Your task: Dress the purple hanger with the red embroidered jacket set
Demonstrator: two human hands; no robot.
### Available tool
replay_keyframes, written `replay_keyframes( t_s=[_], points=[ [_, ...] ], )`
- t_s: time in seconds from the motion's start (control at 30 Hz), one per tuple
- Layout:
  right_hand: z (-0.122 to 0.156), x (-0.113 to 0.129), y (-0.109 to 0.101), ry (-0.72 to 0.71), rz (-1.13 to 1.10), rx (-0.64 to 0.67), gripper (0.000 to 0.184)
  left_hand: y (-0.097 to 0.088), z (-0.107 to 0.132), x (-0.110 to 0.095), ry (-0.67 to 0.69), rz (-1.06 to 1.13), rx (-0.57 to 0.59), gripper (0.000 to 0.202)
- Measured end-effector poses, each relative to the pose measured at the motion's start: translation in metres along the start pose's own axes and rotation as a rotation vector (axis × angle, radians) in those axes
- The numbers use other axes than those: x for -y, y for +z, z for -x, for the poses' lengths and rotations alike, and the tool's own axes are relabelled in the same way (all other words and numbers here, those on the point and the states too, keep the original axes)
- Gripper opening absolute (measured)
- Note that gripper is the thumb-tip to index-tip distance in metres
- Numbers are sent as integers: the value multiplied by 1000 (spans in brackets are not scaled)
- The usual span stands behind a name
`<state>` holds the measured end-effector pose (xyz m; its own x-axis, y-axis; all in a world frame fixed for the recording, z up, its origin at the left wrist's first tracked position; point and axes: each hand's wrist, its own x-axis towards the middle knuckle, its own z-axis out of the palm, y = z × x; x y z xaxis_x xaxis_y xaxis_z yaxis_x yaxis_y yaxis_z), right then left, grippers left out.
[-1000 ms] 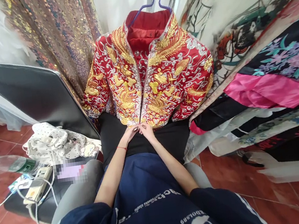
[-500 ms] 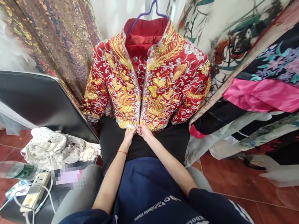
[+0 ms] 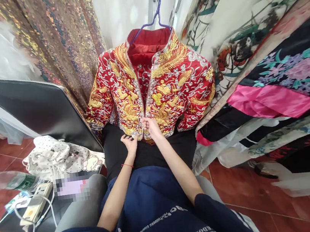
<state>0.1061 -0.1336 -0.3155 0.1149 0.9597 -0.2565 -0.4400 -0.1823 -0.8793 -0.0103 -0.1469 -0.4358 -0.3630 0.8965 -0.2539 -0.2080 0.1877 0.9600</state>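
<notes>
A red jacket point(image 3: 165, 87) thick with gold and silver embroidery hangs from a purple hanger point(image 3: 158, 13) straight ahead, its front edges meeting at the middle. My right hand point(image 3: 150, 126) pinches the jacket's lower front edge, fingers closed on the cloth. My left hand point(image 3: 129, 142) sits just below the left hem with its fingers curled loosely, touching the edge; a red string circles that wrist. Black cloth point(image 3: 148, 153) hangs under the jacket.
A sequinned gold curtain point(image 3: 59, 48) hangs at left behind a dark panel point(image 3: 35, 106). A white dotted bag point(image 3: 54, 157), water bottle point(image 3: 14, 181) and power strip point(image 3: 36, 202) lie at lower left. Printed floral garments point(image 3: 265, 62) hang along the right. Red tiles point(image 3: 271, 207) cover the floor.
My right hand has risen along the jacket's front edge and lifted it slightly. My left hand has dropped away from it to just below the hem. The view tilted down a little.
</notes>
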Motion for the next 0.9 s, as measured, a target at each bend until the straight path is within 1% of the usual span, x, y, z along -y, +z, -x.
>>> replay_keyframes(
  t_s=[0.03,0.07,0.13,0.17,0.2,0.27,0.37,0.43,0.5,0.63,0.7,0.77,0.9],
  points=[
    [1,-2,1,-4,5,8,23,1,3,-8,85,-21,-25,62],
    [2,-4,2,-8,9,13,23,4,5,-18,185,-58,-6,57],
    [3,-6,4,-18,19,19,24,14,7,-36,372,-180,121,37],
    [4,-7,5,-25,25,22,25,20,7,-43,435,-247,195,28],
    [5,-7,5,-33,31,24,27,27,7,-50,466,-303,254,22],
    [7,-7,5,-47,46,31,29,38,5,-56,457,-362,305,21],
    [11,-8,3,-50,68,53,31,42,4,-51,433,-409,342,23],
    [15,-11,2,-45,80,72,31,38,7,-44,427,-440,352,26],
    [20,-16,2,-43,87,87,30,30,10,-41,436,-456,322,27],
    [33,-25,5,-49,108,117,32,18,15,-49,489,-445,216,23],
    [38,-27,6,-62,120,134,33,15,15,-55,519,-444,223,23],
    [41,-26,7,-81,127,154,34,15,15,-58,542,-446,259,21],
    [43,-20,10,-138,134,185,35,16,11,-58,565,-434,289,15]
  ],
)
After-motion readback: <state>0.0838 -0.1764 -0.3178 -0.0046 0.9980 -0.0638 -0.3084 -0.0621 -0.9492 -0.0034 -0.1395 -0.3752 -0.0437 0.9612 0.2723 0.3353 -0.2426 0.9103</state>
